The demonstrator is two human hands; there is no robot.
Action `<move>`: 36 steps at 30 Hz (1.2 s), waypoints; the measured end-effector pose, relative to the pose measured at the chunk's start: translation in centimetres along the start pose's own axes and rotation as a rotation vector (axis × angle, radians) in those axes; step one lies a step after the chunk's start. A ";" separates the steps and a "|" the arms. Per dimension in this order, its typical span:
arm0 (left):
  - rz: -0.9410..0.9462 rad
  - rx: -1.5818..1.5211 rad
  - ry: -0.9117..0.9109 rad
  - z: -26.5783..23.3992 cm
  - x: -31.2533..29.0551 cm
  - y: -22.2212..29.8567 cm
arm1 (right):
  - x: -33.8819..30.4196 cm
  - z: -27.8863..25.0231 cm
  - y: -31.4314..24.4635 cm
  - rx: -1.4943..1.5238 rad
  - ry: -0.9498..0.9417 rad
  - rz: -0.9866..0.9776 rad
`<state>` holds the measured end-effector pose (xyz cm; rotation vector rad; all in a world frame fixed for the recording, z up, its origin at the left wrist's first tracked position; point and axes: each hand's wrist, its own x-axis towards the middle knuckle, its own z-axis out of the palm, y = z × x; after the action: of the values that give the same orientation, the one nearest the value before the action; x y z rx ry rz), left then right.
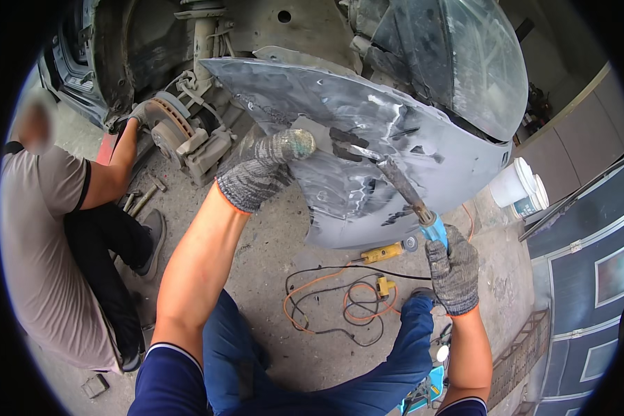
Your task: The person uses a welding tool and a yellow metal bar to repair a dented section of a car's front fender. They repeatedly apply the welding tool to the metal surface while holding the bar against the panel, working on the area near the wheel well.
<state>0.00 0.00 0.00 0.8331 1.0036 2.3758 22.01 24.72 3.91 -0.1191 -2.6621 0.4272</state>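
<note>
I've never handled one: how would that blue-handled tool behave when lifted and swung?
The blue-handled tool is probably stiff, as its shaft looks straight and metallic. It may feel front-heavy, with a dark head at the far end. Its blue handle looks smooth, so it could slip bare-handed; the right hand wears a knitted glove.

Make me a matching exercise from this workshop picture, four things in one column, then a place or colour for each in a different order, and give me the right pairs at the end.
Things
1. Blue-handled tool
2. Angle grinder
3. Brake disc
4. White buckets

Places and colours
A. Rust-brown along its rim
B. To the right of the grey body panel
C. Held in the right hand
D. Yellow-bodied, lying on the concrete floor

Right pairs: 1-C, 2-D, 3-A, 4-B
</note>
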 end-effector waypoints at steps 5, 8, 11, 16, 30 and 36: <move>-0.022 -0.020 0.009 -0.2 0.1 -0.4 | 0.1 -0.2 -0.2 0.077 -0.036 0.011; -0.021 -0.026 0.008 -0.2 0.4 -0.5 | 0.1 -0.4 -0.1 0.081 -0.005 -0.022; -0.069 -0.070 0.044 -0.1 0.0 -0.5 | 0.7 -1.1 -0.8 0.113 -0.119 0.062; -0.052 -0.120 0.069 0.3 -0.1 -0.7 | 1.3 -0.6 -0.8 0.106 -0.050 -0.061; -0.032 -0.107 0.086 0.2 -0.3 -0.6 | 0.7 1.3 -0.5 0.146 -0.052 0.043; -0.085 -0.131 0.105 -0.5 0.1 -1.2 | 0.2 2.0 0.7 0.136 -0.059 0.061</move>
<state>-0.21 0.57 -1.21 0.6117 0.8937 2.4035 20.94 24.90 2.10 -0.1481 -2.6829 0.6389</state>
